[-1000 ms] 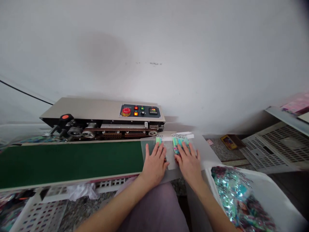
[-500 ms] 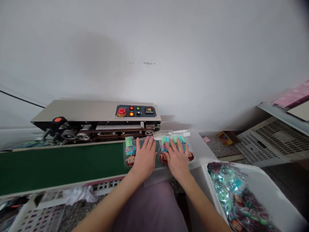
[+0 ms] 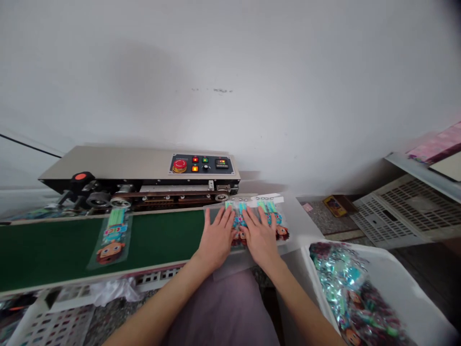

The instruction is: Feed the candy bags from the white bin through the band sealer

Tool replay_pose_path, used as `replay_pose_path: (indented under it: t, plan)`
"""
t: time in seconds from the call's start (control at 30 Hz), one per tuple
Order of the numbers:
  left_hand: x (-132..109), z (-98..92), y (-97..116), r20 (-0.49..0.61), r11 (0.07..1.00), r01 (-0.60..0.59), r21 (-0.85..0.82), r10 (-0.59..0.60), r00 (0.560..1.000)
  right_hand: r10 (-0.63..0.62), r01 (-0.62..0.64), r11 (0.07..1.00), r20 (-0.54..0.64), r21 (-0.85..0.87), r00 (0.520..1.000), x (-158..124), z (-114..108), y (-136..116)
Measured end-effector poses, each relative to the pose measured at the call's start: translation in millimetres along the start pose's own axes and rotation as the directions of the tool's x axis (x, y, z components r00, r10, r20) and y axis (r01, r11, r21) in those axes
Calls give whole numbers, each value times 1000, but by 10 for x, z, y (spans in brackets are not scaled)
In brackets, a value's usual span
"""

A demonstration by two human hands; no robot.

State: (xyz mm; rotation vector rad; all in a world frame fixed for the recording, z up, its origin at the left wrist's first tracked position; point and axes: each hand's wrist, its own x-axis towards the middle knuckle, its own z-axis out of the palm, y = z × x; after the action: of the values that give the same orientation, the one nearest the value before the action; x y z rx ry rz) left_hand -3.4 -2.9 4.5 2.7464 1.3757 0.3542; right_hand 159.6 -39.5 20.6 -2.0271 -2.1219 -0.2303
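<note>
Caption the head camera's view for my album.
Left hand and right hand rest on packets; another packet lies on the green belt.

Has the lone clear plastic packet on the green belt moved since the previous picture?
Yes, leftward: the packet went from right to left of the round red button.

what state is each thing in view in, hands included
Left hand, open, palm down over a bag
Right hand, open, palm down over bags
Separate bag, lying flat on green belt
Machine, powered, display lit
Orange switch, lit
White tub, uncovered, partly filled with shiny packets
</note>
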Motion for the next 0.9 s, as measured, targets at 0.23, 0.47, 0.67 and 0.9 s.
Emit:
replay_pose_path:
  t: [0.23,0.47,0.67,0.9]
  plan:
    - [24,-312,-17,5,993,118,28,-119,993,65,-66,997,-17,-30,998,12,-66,138]
    - [167,-35,150,-14,993,-93,-74,92,996,215,-205,970,70,-131,974,-117,32,386]
    - [-109,-108,-116,-10,996,84,0,-84,996,134,-132,990,45,-45,990,-86,84,-116]
    - [37,-308,86,23,999,32,-18,-32,999,170,-165,984,-80,71,982,-110,29,118]
